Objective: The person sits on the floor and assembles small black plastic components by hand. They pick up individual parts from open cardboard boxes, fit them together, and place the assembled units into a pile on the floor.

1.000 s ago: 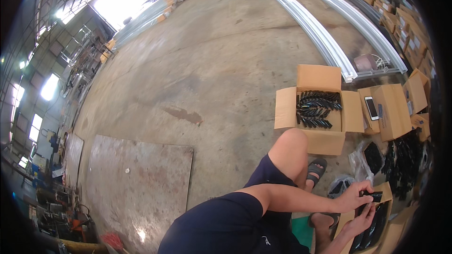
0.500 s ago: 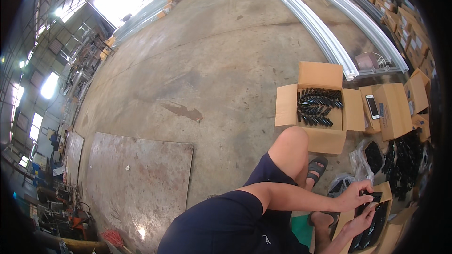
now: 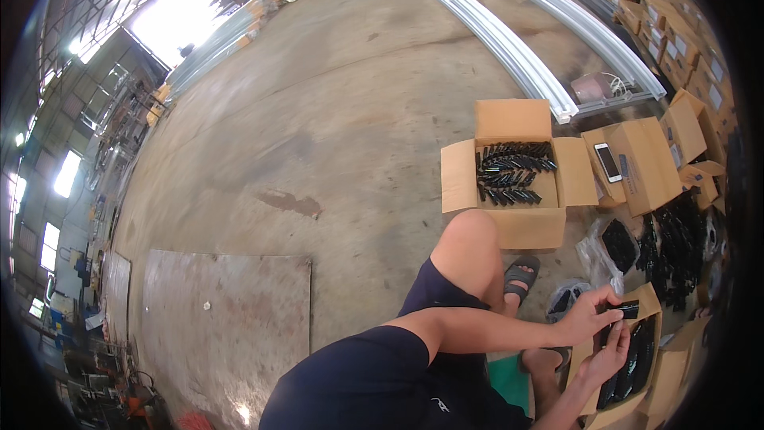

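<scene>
My left hand (image 3: 587, 317) is closed on a short black part (image 3: 627, 310), which looks like plastic and sticks out past the fingertips. Just below it, my right hand (image 3: 608, 357) has its fingers pinched together, close under the left fingertips. What the right fingers hold is too small to tell. Both hands are over an open cardboard box (image 3: 652, 300) holding long black parts (image 3: 634, 366). Further ahead, a second open carton (image 3: 526, 228) contains several rows of similar black pieces (image 3: 513, 173).
A white phone (image 3: 607, 162) lies on a cardboard box (image 3: 641, 161). Clear plastic bags (image 3: 593, 252) and a heap of black parts (image 3: 676, 251) are at the right. Long metal profiles (image 3: 509, 48) stretch across the floor ahead. A metal sheet (image 3: 231, 310) lies at the left.
The view has shifted, so the scene sits further left at the top. Both hands remain together over the box, with the black part still in the left one.
</scene>
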`<state>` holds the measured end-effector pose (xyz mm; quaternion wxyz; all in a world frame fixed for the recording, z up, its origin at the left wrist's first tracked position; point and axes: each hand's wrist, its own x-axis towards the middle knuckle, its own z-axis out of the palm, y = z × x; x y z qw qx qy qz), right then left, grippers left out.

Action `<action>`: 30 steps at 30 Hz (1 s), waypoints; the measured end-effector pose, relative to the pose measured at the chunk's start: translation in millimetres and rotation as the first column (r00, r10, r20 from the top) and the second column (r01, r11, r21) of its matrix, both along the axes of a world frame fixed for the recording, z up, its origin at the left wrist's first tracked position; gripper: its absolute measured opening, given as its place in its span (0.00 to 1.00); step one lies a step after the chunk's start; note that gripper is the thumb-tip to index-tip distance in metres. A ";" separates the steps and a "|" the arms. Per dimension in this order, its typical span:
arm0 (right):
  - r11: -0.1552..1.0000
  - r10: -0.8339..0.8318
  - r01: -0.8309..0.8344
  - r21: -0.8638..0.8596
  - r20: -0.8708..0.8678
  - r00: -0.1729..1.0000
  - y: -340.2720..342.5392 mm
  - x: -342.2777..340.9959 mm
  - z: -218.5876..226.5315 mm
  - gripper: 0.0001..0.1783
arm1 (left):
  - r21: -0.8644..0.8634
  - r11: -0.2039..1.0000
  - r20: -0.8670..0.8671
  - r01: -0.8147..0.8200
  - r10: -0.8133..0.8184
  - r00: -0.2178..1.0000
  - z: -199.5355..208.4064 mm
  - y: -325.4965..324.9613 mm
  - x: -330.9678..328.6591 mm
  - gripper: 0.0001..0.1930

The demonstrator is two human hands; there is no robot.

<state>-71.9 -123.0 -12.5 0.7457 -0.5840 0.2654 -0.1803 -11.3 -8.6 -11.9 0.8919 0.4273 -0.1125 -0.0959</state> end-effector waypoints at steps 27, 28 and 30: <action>0.993 -0.104 0.109 -0.043 0.111 0.988 27.4 4.6 40.2 0.08 | -0.185 0.974 -0.329 0.130 -0.186 0.926 15.3 9.3 4.4 0.06; 0.993 -0.109 0.113 -0.024 0.112 0.988 28.4 4.6 38.3 0.07 | -0.170 0.977 -0.312 0.131 -0.179 0.933 13.0 10.1 4.5 0.06; 0.993 -0.118 0.118 0.010 0.112 0.987 30.2 4.6 38.1 0.07 | -0.143 0.979 -0.275 0.148 -0.183 0.944 10.7 12.3 5.0 0.06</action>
